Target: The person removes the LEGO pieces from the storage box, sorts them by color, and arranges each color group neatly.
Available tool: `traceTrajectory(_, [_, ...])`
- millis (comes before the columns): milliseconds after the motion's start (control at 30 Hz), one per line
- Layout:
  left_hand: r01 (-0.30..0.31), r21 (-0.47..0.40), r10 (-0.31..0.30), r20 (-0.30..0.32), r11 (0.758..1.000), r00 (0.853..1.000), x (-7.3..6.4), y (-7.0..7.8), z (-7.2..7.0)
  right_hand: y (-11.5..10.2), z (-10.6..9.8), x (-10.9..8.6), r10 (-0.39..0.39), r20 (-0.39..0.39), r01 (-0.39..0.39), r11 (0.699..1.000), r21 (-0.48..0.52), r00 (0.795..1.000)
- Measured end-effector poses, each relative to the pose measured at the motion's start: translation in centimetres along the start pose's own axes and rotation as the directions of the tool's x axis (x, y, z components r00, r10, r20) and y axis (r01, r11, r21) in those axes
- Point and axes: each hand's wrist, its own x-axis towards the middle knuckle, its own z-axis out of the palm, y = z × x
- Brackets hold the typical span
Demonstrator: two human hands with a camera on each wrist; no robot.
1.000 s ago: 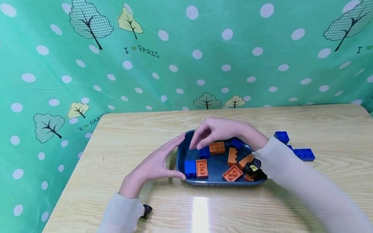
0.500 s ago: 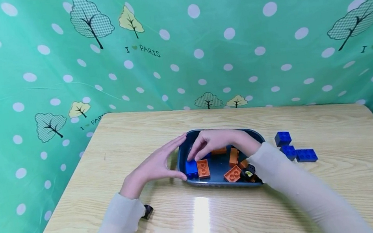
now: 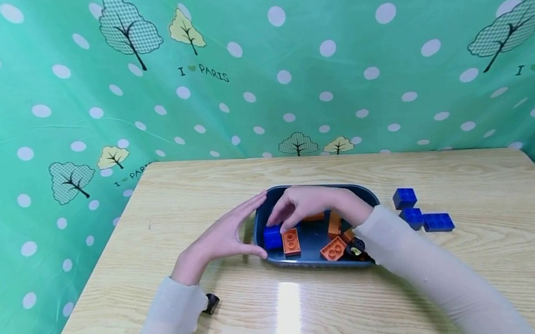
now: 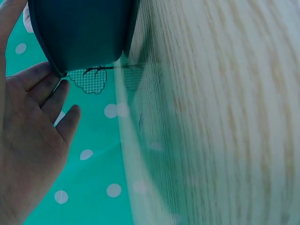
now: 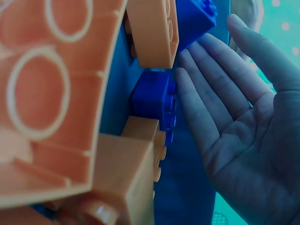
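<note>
Just inside the tray rim, the right hand pinches a blue brick.

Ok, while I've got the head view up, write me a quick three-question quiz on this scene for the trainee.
1. Count: how many blue blocks show on the table, outside the tray?
2. True or false: the left hand is holding an orange block.
3. Choose one: where is the right hand?
a) flat on the table
b) reaching in over the tray
c) beside the blocks outside the tray

Key: 1. Three. 2. False; it is at the tray's left end in the head view, with no block in it. 3. b.
</note>
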Motion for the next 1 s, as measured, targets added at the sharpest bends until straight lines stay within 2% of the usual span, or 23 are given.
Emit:
traceTrajectory(233, [-0.01,0.004,0.01,-0.002,1.0,1.0,0.0,-0.1,0.0,-1.0,0.5,0.5,0.055,0.022,-0.054,0.997,-0.047,0.998])
traceTrajectory(400, [-0.011,0.011,0.011,-0.004,1.0,1.0,0.0,-0.2,0.0,-1.5,0.7,0.6,0.077,0.016,-0.074,0.987,-0.14,0.997])
traceTrajectory(533, [-0.012,0.006,0.012,-0.004,1.0,1.0,-0.1,-0.3,0.1,-1.6,1.0,0.8,0.079,0.002,-0.077,0.975,-0.21,0.997])
traceTrajectory(1000, [-0.022,0.004,0.022,-0.008,1.0,1.0,-0.1,-0.4,0.1,-1.8,1.2,0.9,0.069,-0.012,-0.07,0.955,-0.289,0.998])
